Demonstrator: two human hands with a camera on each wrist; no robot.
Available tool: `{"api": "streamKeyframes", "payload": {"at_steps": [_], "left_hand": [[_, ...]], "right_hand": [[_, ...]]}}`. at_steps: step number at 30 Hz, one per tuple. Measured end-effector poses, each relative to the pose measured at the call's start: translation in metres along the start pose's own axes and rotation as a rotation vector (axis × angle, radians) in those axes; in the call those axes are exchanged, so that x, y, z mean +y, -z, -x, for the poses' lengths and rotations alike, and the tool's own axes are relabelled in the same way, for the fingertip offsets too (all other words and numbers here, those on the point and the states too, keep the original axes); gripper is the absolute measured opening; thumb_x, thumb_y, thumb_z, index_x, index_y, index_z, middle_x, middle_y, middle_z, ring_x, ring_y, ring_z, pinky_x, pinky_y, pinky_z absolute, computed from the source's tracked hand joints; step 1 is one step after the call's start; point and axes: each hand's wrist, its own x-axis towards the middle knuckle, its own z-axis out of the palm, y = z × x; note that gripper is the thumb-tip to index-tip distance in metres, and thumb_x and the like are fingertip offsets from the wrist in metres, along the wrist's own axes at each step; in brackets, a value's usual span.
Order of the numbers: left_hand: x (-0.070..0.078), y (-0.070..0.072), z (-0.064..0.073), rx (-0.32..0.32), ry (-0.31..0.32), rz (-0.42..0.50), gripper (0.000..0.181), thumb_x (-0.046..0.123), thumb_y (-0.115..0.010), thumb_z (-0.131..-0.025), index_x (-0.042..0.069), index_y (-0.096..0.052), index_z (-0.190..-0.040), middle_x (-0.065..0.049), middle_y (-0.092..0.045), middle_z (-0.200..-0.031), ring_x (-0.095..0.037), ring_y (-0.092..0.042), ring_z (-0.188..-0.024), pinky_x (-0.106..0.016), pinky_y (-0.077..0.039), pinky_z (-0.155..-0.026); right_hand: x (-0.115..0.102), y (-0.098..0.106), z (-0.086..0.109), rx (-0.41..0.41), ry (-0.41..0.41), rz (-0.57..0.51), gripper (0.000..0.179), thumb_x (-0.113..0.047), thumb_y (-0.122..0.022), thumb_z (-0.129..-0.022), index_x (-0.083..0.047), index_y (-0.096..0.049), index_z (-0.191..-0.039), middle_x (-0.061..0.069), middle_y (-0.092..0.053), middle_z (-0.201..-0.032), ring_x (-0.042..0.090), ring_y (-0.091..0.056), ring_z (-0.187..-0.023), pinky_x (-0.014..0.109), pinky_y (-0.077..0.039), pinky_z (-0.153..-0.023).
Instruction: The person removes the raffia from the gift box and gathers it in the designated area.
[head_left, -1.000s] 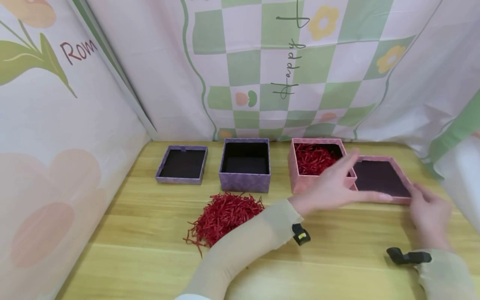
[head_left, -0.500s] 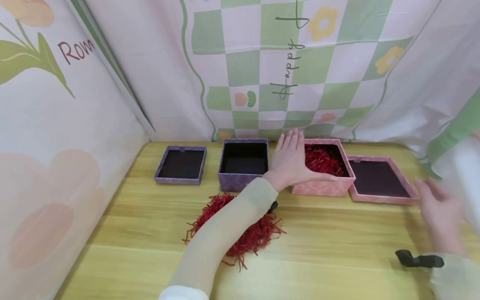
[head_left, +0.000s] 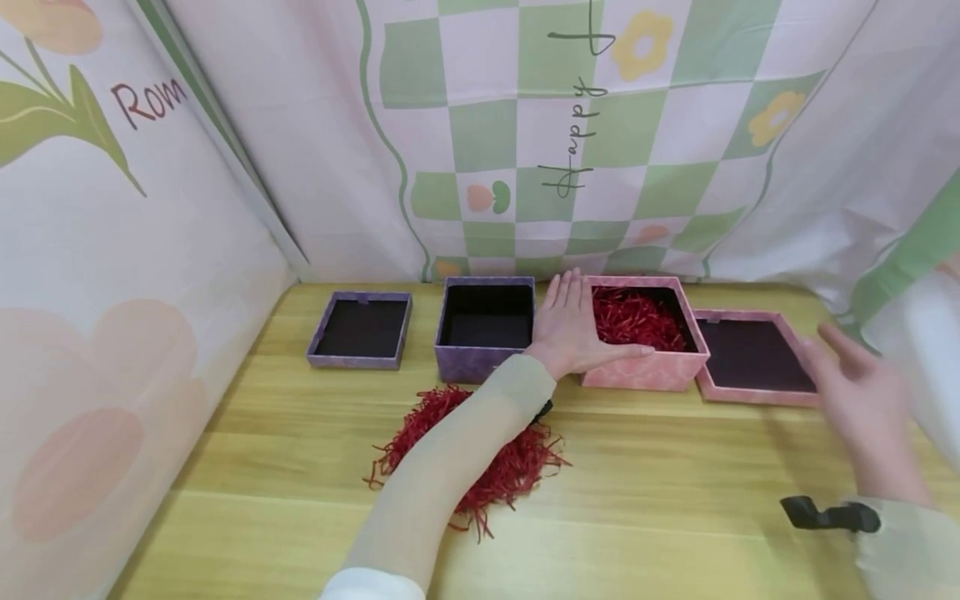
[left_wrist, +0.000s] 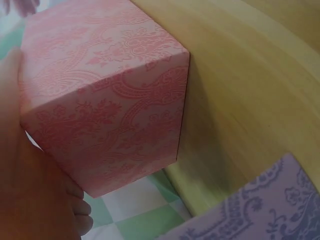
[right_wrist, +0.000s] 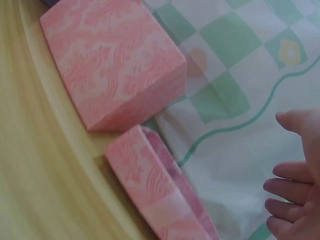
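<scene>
My left hand (head_left: 566, 329) lies flat against the left side of a pink patterned box (head_left: 648, 372), fingers straight and thumb along its front rim. Red shredded paper (head_left: 633, 321) fills most of that box. In the left wrist view the hand (left_wrist: 35, 185) is right at the box's edge. My right hand (head_left: 866, 404) hovers by the right end of the pink lid (head_left: 757, 396), thumb and fingers apart with nothing between them. The lid lies hollow side up, close against the box. In the right wrist view that hand (right_wrist: 295, 195) is apart from the lid.
A purple box (head_left: 472, 364) with a dark interior stands just left of my left hand. Its purple lid (head_left: 356, 362) lies further left. A heap of red shredded paper (head_left: 517, 467) sits in front, partly under my left forearm. A checkered curtain (head_left: 487, 133) hangs behind.
My left hand has moved from above the pink box's right front to its left side. My right hand left the lid's corner, drew right, then came slightly back.
</scene>
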Motion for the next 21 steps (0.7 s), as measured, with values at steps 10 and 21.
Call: {"api": "streamKeyframes", "payload": {"at_steps": [10, 21], "left_hand": [[0.000, 0.002, 0.000, -0.019, -0.011, -0.021, 0.137, 0.103, -0.026, -0.069, 0.009, 0.008, -0.162, -0.007, 0.003, -0.170, -0.019, 0.008, -0.154, -0.031, 0.011, -0.119], [0.001, 0.003, -0.001, -0.038, -0.005, -0.028, 0.134, 0.102, -0.027, -0.071, 0.010, 0.003, -0.164, -0.006, 0.004, -0.170, -0.018, 0.006, -0.154, -0.030, 0.008, -0.120]], "right_hand": [[-0.057, -0.023, -0.007, -0.069, 0.183, 0.029, 0.068, -0.054, -0.058, -0.100, -0.035, -0.031, -0.160, 0.017, -0.028, -0.161, 0.038, -0.030, -0.146, 0.041, -0.022, -0.120], [-0.106, -0.072, -0.023, -0.276, 0.388, 0.195, 0.088, -0.056, -0.063, -0.097, -0.012, -0.026, -0.163, 0.026, -0.029, -0.160, 0.055, -0.046, -0.125, 0.067, -0.040, -0.098]]}}
